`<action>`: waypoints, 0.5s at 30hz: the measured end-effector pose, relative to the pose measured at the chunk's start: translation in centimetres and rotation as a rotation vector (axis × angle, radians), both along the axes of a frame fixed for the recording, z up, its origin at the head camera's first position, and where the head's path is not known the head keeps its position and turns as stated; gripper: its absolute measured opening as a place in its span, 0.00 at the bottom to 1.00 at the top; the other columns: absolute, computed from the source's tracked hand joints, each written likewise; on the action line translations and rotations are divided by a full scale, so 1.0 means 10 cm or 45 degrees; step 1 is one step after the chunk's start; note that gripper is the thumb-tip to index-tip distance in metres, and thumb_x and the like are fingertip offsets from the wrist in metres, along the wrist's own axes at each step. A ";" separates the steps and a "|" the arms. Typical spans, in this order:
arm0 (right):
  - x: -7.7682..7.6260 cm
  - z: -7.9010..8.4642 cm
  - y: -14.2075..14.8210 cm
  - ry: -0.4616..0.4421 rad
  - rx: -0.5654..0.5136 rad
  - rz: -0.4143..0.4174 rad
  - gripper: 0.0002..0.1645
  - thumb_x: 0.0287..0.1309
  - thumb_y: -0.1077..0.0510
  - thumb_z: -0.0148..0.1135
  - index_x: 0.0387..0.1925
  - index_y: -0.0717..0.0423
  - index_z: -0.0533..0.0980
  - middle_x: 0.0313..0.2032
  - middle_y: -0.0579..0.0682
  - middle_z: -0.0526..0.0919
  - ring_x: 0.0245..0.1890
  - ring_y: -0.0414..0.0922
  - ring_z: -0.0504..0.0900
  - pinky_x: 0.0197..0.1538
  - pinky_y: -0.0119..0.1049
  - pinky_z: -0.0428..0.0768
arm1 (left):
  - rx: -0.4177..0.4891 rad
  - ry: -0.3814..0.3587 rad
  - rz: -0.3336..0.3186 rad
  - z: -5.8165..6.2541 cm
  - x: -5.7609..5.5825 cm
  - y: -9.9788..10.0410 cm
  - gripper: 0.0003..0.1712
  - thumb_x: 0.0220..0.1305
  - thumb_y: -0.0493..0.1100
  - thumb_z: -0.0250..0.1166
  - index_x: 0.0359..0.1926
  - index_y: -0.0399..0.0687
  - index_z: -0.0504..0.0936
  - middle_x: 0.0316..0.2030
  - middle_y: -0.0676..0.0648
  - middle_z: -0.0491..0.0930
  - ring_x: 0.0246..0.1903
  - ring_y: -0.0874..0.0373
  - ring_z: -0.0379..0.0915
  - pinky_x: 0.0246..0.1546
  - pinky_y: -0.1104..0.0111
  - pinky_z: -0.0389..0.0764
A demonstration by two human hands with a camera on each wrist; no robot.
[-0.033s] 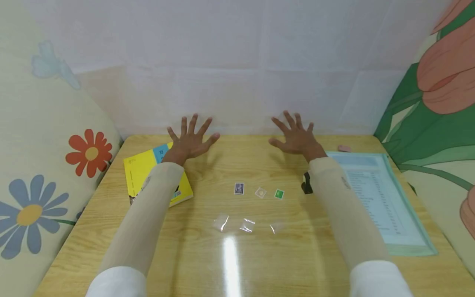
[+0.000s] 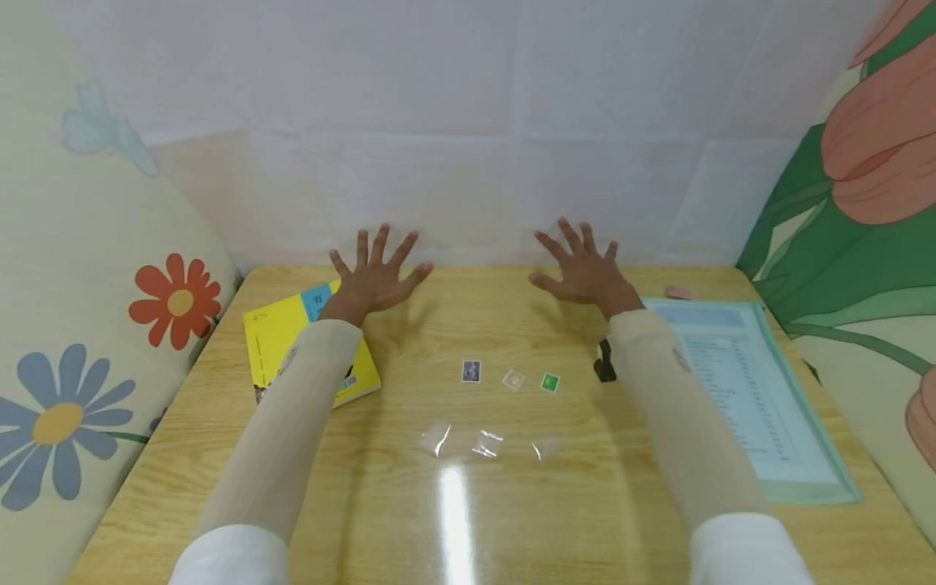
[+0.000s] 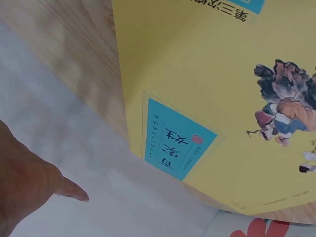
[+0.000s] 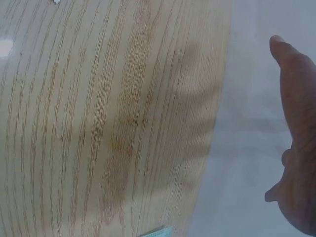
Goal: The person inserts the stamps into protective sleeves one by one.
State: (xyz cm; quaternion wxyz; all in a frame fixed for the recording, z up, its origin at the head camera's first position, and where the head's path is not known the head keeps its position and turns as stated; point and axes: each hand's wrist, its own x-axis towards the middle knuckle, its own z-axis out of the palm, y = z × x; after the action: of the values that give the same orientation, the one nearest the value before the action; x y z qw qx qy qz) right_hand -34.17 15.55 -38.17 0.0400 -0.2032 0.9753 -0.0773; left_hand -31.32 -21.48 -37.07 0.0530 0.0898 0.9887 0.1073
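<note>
My left hand (image 2: 376, 280) is held up with its fingers spread, above the far left of the table near a yellow book (image 2: 266, 341). On the other side my right hand (image 2: 585, 272) is raised the same way, also holding nothing. Between the forearms lie three small stamps in a row: a dark purple stamp (image 2: 471, 372), a pale stamp (image 2: 514, 379) and a green stamp (image 2: 551, 382). Nearer to me are small clear plastic pieces (image 2: 487, 444), hard to make out against the wood. In the left wrist view, the book's cover (image 3: 197, 59) shows beside the hand.
A green-edged sheet or folder (image 2: 812, 406) with printed text lies at the right, partly under my forearm. By that sleeve is a small black object (image 2: 604, 366), partly hidden. A pinkish piece (image 2: 678, 292) sits near the back edge. A white cloth (image 2: 468, 162) hangs behind the table.
</note>
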 end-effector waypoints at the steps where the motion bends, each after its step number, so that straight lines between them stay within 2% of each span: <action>1: 0.00 0.01 0.01 0.013 0.012 0.013 0.48 0.70 0.26 0.40 0.80 0.31 0.34 0.79 0.51 0.25 0.76 0.60 0.23 0.64 0.78 0.31 | -0.007 0.000 0.003 0.00 0.00 0.00 0.47 0.66 0.81 0.28 0.79 0.72 0.30 0.78 0.44 0.18 0.73 0.37 0.07 0.56 0.28 0.12; 3: -0.01 0.04 0.02 0.035 0.033 0.040 0.46 0.72 0.29 0.41 0.80 0.35 0.38 0.79 0.53 0.29 0.77 0.60 0.26 0.66 0.77 0.34 | -0.002 0.009 0.000 0.02 0.00 0.01 0.48 0.66 0.81 0.29 0.79 0.71 0.31 0.78 0.43 0.19 0.73 0.36 0.08 0.56 0.27 0.13; 4: -0.01 0.07 0.04 0.059 0.042 0.068 0.43 0.73 0.32 0.43 0.80 0.39 0.45 0.79 0.55 0.35 0.77 0.61 0.32 0.68 0.75 0.39 | -0.004 0.016 -0.003 0.03 0.00 0.02 0.48 0.66 0.81 0.29 0.80 0.70 0.32 0.78 0.43 0.19 0.73 0.36 0.08 0.57 0.27 0.14; 7: 0.03 0.13 0.08 0.073 0.056 0.186 0.30 0.76 0.45 0.50 0.72 0.52 0.65 0.72 0.60 0.61 0.72 0.61 0.58 0.67 0.66 0.60 | -0.011 0.036 -0.039 0.06 0.02 0.09 0.47 0.71 0.75 0.37 0.81 0.62 0.39 0.78 0.40 0.23 0.75 0.35 0.14 0.61 0.26 0.24; 9: 0.11 0.14 0.12 0.035 0.048 0.297 0.21 0.74 0.53 0.54 0.61 0.58 0.75 0.61 0.60 0.75 0.61 0.59 0.72 0.62 0.59 0.71 | -0.023 0.049 -0.103 0.07 0.06 0.16 0.42 0.75 0.68 0.44 0.79 0.53 0.50 0.78 0.36 0.32 0.76 0.34 0.24 0.65 0.28 0.39; 10: 0.15 0.13 0.14 0.004 0.037 0.357 0.17 0.74 0.56 0.55 0.57 0.60 0.78 0.55 0.60 0.79 0.56 0.58 0.76 0.58 0.56 0.75 | -0.031 0.056 -0.146 0.07 0.08 0.21 0.38 0.77 0.63 0.47 0.77 0.48 0.56 0.77 0.35 0.37 0.75 0.34 0.30 0.66 0.30 0.47; 13: 0.31 0.06 0.19 -0.115 -0.020 0.535 0.12 0.71 0.62 0.58 0.52 0.60 0.80 0.48 0.58 0.81 0.49 0.56 0.79 0.54 0.52 0.78 | -0.038 0.087 -0.316 0.07 0.18 0.36 0.23 0.78 0.50 0.54 0.64 0.40 0.74 0.67 0.32 0.61 0.67 0.36 0.55 0.58 0.41 0.70; 15: 0.43 0.00 0.22 -0.197 -0.069 0.603 0.11 0.70 0.63 0.58 0.51 0.56 0.80 0.48 0.56 0.80 0.49 0.55 0.79 0.53 0.52 0.78 | -0.043 0.120 -0.437 0.06 0.27 0.49 0.15 0.77 0.43 0.55 0.53 0.39 0.81 0.54 0.35 0.73 0.55 0.41 0.69 0.48 0.49 0.77</action>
State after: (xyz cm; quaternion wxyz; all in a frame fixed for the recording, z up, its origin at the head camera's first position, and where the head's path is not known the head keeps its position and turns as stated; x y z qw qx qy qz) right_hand -29.89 17.77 -38.18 0.1262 -0.4204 0.8921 -0.1074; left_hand -28.65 -16.60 -36.47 0.0255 0.2613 0.9619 0.0758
